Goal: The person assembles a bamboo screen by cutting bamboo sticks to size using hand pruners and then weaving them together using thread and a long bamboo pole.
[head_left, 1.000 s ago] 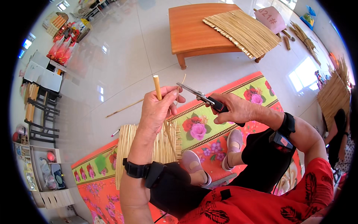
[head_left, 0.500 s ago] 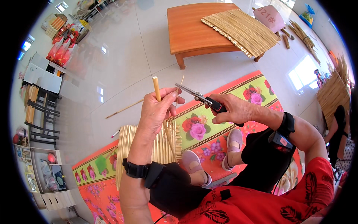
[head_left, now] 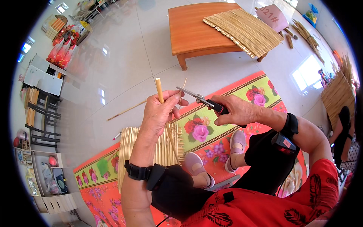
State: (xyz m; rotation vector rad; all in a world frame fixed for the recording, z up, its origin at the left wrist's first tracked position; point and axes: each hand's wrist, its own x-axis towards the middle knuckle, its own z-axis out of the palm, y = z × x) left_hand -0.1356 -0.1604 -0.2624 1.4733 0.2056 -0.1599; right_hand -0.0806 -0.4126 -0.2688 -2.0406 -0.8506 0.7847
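My left hand (head_left: 162, 109) is closed round a pale yellow reed stalk (head_left: 159, 90), whose cut end points up and away from me. The stalk's lower length slants down past my wrist. A thin strand (head_left: 185, 83) rises by the fingertips of that hand. My right hand (head_left: 234, 109) grips pruning shears (head_left: 200, 99) with black handles and metal blades. The blade tips lie against or just beside the strand at my left fingers; contact is hard to tell. Below my left forearm, a mat of reed stalks (head_left: 130, 142) lies on the flowered cloth (head_left: 198, 130).
A low orange wooden table (head_left: 200, 34) stands ahead, with a woven reed mat (head_left: 245, 32) across its right side. One loose reed (head_left: 126, 110) and a marker pen (head_left: 117, 136) lie on the tiled floor. Reed bundles (head_left: 308, 39) are at the far right, shelves (head_left: 47, 159) at the left.
The shears' blade tips have dipped slightly and shifted a little left, toward my left fingers. My left hand keeps its hold on the reed stalk.
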